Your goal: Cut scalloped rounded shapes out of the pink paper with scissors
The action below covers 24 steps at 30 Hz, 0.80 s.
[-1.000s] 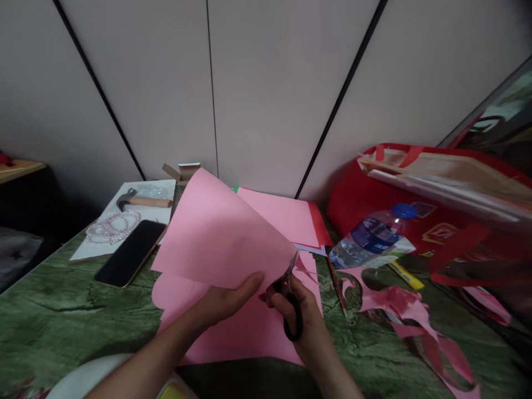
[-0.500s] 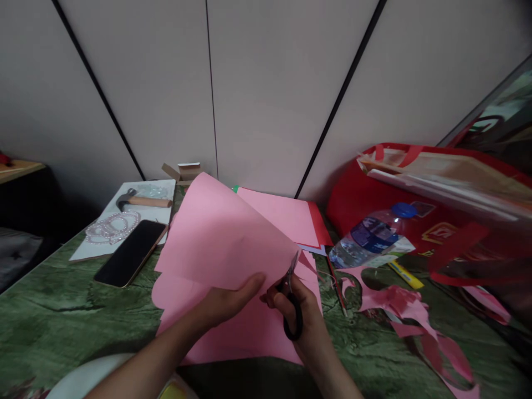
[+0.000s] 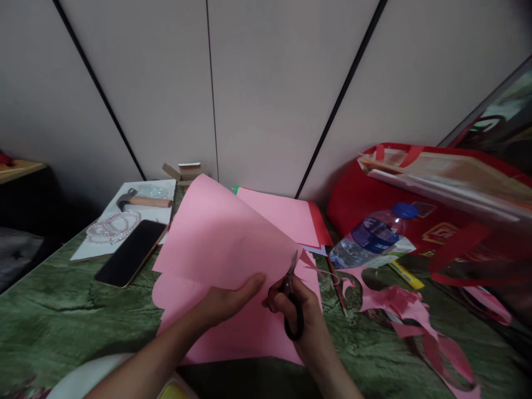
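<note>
My left hand (image 3: 233, 302) is closed on a large sheet of pink paper (image 3: 233, 233), its thumb lying on top and the other fingers hidden beneath. The sheet is lifted and curls up at its far left. In my right hand (image 3: 301, 307) is a pair of scissors (image 3: 294, 321) with black handles. Their blades point away from me at the sheet's right edge, where a thin sliver of paper trails off. Under the raised sheet lie more pink sheets (image 3: 245, 343) with wavy left edges.
Pink paper scraps (image 3: 399, 302), a water bottle (image 3: 369, 235), a pencil (image 3: 336, 285), a yellow tube-like item (image 3: 406, 274) and a red bag (image 3: 353, 191) lie to the right. At left are a phone (image 3: 131, 253), beaded strands (image 3: 112, 227) and a hammer (image 3: 152, 201). A wall stands behind.
Hardly anything differs. The scissors and my right hand have shifted very slightly, and the sliver at the paper's right edge sits a little differently. My left hand stays in place.
</note>
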Available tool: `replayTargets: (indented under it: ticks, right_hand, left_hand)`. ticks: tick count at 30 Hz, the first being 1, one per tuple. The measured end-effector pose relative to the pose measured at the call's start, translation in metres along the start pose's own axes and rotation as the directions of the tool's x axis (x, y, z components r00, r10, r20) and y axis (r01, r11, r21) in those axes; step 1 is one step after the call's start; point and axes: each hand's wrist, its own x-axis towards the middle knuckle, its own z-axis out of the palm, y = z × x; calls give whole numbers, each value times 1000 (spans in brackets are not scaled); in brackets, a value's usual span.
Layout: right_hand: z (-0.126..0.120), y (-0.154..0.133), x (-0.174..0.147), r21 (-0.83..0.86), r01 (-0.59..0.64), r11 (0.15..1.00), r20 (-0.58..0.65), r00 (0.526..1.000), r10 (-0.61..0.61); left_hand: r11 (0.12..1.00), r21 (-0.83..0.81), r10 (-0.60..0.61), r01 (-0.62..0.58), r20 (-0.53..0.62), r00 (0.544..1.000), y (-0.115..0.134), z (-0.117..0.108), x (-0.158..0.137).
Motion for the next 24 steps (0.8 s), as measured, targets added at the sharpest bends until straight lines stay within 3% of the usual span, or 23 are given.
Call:
replayTargets:
  ticks: [7,12,24]
  right_hand:
    - [-2,2,2,-26,-1,1000,1,1000,1]
    - [1,-2,1,-40,-12,999,-14,1000,11]
    - [-1,1,3,-61,21,998,-8,1000,-22]
  left_hand:
    - [1000,5,-11,11,-70,997,-15,1,2]
    - [999,8,-48,49,-84,995,-12,1,3]
    - [997,-55,-44,45,8,999,0,-5,1]
